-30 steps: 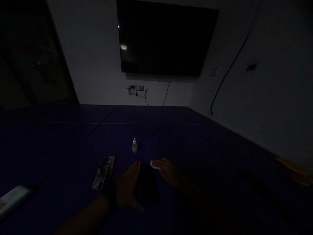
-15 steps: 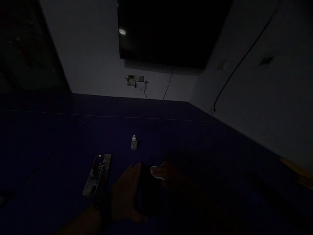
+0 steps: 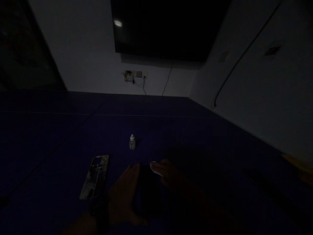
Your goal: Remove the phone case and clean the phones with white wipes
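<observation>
In the dim head view, a dark, flat, rectangular slab (image 3: 149,192), like a phone lying face up, rests on the blue surface between my hands. My left hand (image 3: 126,194) lies along its left edge, fingers stretched forward and thumb spread by the near end. A white, round cotton pad (image 3: 155,169) is under the fingers of my right hand (image 3: 168,173), which presses it at the slab's far right corner. To the left lies a patterned phone case (image 3: 95,179) with a camera cutout. Beyond the hands stands a small clear bottle (image 3: 132,144) with a white dropper-like top.
The blue tabletop (image 3: 156,106) runs back to a wall with sockets and cables (image 3: 134,75) below a large dark screen (image 3: 166,29). A dark strip (image 3: 266,186) and something yellow (image 3: 295,163) lie at the right. A black watch (image 3: 99,209) sits on my left wrist.
The view has shifted slightly, and the picture is darker. My right hand with the cotton pad has moved a little forward along the slab's right edge. My left hand stays beside it.
</observation>
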Demonstrator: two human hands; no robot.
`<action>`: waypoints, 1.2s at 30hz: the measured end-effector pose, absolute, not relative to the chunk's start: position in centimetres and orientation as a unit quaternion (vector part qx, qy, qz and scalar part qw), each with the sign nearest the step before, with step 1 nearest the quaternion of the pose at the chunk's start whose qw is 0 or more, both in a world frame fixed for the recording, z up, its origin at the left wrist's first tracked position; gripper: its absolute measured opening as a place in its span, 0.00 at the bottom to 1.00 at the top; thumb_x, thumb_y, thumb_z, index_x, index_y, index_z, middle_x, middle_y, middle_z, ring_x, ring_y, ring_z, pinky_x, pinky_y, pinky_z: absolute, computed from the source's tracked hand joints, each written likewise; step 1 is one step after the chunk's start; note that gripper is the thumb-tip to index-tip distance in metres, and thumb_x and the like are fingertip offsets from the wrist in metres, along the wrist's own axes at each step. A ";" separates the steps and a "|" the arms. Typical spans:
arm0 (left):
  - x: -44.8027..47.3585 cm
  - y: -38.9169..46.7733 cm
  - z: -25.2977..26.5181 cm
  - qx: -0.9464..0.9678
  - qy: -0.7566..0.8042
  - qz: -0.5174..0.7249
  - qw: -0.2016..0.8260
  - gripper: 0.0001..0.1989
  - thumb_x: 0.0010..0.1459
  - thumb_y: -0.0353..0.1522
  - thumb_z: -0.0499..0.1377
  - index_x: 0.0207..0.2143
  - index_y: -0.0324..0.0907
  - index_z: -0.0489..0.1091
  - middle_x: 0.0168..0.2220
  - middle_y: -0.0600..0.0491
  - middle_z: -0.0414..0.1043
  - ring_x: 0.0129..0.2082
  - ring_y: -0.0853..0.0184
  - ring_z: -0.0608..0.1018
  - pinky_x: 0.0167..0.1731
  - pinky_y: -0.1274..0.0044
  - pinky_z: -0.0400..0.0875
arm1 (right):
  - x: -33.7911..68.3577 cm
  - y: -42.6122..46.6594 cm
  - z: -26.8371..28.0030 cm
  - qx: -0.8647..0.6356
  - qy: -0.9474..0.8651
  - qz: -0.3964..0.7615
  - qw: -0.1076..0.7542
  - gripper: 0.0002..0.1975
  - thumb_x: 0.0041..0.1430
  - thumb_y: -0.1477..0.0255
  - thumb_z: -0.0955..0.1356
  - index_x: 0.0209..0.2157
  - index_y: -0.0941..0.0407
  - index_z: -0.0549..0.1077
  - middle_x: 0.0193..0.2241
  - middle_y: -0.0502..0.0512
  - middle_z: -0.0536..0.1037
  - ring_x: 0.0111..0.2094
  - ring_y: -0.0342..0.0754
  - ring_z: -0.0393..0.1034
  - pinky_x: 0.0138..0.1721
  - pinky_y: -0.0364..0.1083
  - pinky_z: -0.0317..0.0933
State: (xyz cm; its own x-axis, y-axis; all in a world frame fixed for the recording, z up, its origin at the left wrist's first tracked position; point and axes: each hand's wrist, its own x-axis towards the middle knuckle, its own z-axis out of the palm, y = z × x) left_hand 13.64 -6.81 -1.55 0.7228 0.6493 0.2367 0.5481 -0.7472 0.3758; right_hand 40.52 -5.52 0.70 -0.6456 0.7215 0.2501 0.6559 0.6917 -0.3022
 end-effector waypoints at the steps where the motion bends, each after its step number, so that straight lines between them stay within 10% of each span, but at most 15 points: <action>1: 13.7 -6.8 -1.5 0.917 0.327 0.180 0.140 0.80 0.35 0.62 0.68 0.69 0.41 0.14 0.70 0.29 0.42 0.66 0.32 0.57 0.60 0.41 0.56 | 40.4 -5.5 0.8 -0.374 -0.906 0.090 0.176 0.32 0.51 0.85 0.61 0.58 0.59 0.69 0.59 0.62 0.72 0.51 0.53 0.68 0.51 0.52 0.62; 36: 13.6 -6.8 -1.3 0.919 0.326 0.158 0.158 0.78 0.38 0.62 0.67 0.69 0.42 0.14 0.71 0.30 0.38 0.68 0.33 0.51 0.62 0.42 0.53 | 40.4 -5.8 0.1 -0.347 -0.910 0.103 0.202 0.30 0.52 0.84 0.62 0.55 0.55 0.73 0.55 0.59 0.77 0.47 0.52 0.69 0.46 0.52 0.64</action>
